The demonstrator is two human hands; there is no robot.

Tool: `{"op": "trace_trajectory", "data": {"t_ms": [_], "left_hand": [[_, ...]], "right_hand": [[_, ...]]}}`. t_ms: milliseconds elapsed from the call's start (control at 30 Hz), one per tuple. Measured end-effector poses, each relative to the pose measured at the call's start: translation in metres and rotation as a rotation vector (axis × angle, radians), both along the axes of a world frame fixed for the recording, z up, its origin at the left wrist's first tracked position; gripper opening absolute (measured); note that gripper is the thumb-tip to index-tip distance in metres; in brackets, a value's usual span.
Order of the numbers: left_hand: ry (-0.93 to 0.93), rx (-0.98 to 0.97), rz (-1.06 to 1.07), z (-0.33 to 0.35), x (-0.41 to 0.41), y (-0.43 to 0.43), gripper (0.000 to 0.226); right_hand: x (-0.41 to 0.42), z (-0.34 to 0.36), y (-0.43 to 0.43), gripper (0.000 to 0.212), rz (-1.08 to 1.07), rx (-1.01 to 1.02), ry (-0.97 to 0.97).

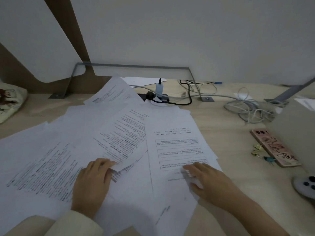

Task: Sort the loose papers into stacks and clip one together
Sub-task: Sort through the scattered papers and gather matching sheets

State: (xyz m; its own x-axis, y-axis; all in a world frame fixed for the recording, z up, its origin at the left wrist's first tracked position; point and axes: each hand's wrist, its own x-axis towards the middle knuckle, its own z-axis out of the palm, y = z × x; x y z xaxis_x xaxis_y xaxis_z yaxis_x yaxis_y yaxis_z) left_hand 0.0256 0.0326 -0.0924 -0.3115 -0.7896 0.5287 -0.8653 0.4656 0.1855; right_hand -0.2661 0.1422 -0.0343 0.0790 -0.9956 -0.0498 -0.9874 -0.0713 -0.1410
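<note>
Several loose printed papers (71, 133) lie fanned and overlapping across the wooden desk. My left hand (92, 183) rests flat on the pile, its fingertips on the near corner of a tilted printed sheet (126, 133). My right hand (207, 181) lies flat with straight fingers on the lower part of a sheet with boxed text (175, 143) at the right of the pile. A few small binder clips (260, 153), yellow and teal, lie on the bare desk to the right, beside a phone.
A phone in a pink patterned case (274, 147) lies at the right. A power strip with plugs (156, 96) and tangled cables (247, 106) sit at the back. A cloth bag (10, 101) is at far left; a grey round device (305, 186) at right.
</note>
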Motion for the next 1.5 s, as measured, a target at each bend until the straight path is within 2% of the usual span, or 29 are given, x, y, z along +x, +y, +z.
{"op": "trace_trajectory", "data": {"t_ms": [67, 167, 233, 300, 433, 533, 633, 700, 767, 800, 833, 933, 967, 1100, 1167, 1200, 1233, 1300, 1367, 1433, 1467, 1500], "left_hand": [[0.040, 0.002, 0.008, 0.005, 0.000, 0.001, 0.036], [0.101, 0.008, 0.055, 0.015, 0.002, 0.006, 0.024], [0.169, 0.041, 0.121, 0.022, 0.004, 0.013, 0.011], [0.282, 0.131, 0.147, 0.029, 0.007, 0.022, 0.017], [0.616, 0.246, 0.062, 0.039, 0.010, 0.041, 0.020], [0.818, 0.355, 0.045, 0.052, 0.016, 0.047, 0.020], [0.959, 0.443, 0.064, 0.055, 0.024, 0.050, 0.033], [1.058, 0.481, 0.079, 0.053, 0.028, 0.056, 0.038], [1.089, 0.519, 0.109, 0.048, 0.028, 0.058, 0.026], [1.101, 0.549, 0.121, 0.045, 0.026, 0.059, 0.018], [1.116, 0.575, 0.128, 0.042, 0.025, 0.060, 0.022], [1.160, 0.578, 0.130, 0.040, 0.024, 0.056, 0.066], [1.172, 0.580, 0.120, 0.041, 0.025, 0.054, 0.073], [1.257, 0.771, 0.032, 0.059, 0.016, 0.051, 0.069], [1.230, 0.873, 0.012, 0.061, 0.012, 0.045, 0.069], [1.229, 0.894, 0.011, 0.059, 0.011, 0.041, 0.068], [1.242, 0.914, -0.004, 0.060, 0.009, 0.038, 0.065], [1.306, 0.960, -0.029, 0.063, 0.005, 0.030, 0.052], [1.410, 1.006, -0.078, 0.070, 0.000, 0.025, 0.038], [1.473, 1.019, -0.117, 0.074, -0.002, 0.020, 0.029], [1.469, 1.020, -0.130, 0.075, -0.002, 0.018, 0.029], [1.457, 1.017, -0.149, 0.077, -0.001, 0.016, 0.032]], "right_hand": [[-0.004, 0.009, 0.004, 0.058, 0.016, 0.161, -0.010], [-0.007, 0.013, 0.008, 0.069, 0.026, 0.264, 0.139], [-0.008, 0.012, 0.009, 0.066, 0.019, 0.255, 0.178], [-0.010, 0.011, 0.009, 0.059, 0.020, 0.215, 0.187], [-0.012, 0.005, 0.012, 0.049, -0.025, 0.122, 0.191], [-0.012, -0.002, 0.015, 0.034, -0.120, -0.013, 0.078], [-0.014, 0.002, 0.014, 0.016, -0.315, -0.128, -0.036], [-0.011, 0.010, 0.013, 0.023, -0.457, -0.249, -0.217], [0.000, 0.018, 0.010, 0.033, -0.486, -0.348, -0.398], [0.009, 0.023, 0.008, 0.032, -0.464, -0.359, -0.423], [0.021, 0.027, 0.003, 0.028, -0.425, -0.344, -0.416], [0.060, 0.036, -0.015, 0.021, -0.282, -0.340, -0.331], [0.071, 0.036, -0.024, 0.019, -0.230, -0.355, -0.282], [0.110, 0.040, -0.055, 0.018, -0.101, -0.325, -0.035], [0.127, 0.041, -0.069, 0.041, -0.035, -0.334, 0.026], [0.133, 0.039, -0.075, 0.051, 0.013, -0.371, 0.017], [0.139, 0.036, -0.079, 0.051, 0.074, -0.378, -0.010], [0.151, 0.027, -0.084, 0.039, 0.177, -0.280, -0.122], [0.162, 0.016, -0.081, 0.061, 0.156, 0.011, -0.369], [0.164, 0.007, -0.079, 0.084, 0.151, 0.115, -0.397], [0.162, 0.004, -0.079, 0.082, 0.166, 0.080, -0.373], [0.159, 0.002, -0.079, 0.069, 0.164, 0.019, -0.350]]}}
